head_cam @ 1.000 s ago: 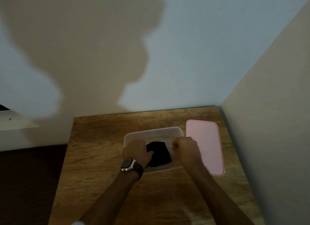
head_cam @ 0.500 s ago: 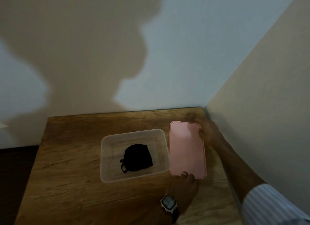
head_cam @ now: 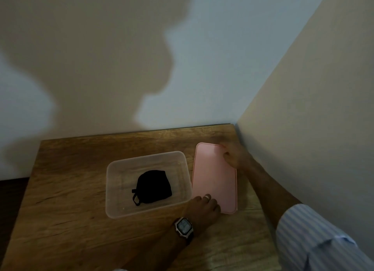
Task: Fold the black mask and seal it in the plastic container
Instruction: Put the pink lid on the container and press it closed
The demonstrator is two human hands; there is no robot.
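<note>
1. Nearest, a striped sleeve [head_cam: 315, 240] covers the right arm, and a watch [head_cam: 183, 228] sits on the left wrist.
2. The left hand [head_cam: 204, 208] lies at the near end of the pink lid [head_cam: 214, 181]; its fingers [head_cam: 207, 198] curl onto the lid's edge, a closed grip on it as far as shows.
3. Left of the lid, just beside it, the clear container [head_cam: 113, 189] stands open on the desk [head_cam: 70, 220], with the folded black mask [head_cam: 153, 186] inside.
4. Farther back, the right hand [head_cam: 235, 156] pinches the lid's far right corner, fingers closed on it.
5. Behind, a shadow falls on the wall [head_cam: 202, 58].
</note>
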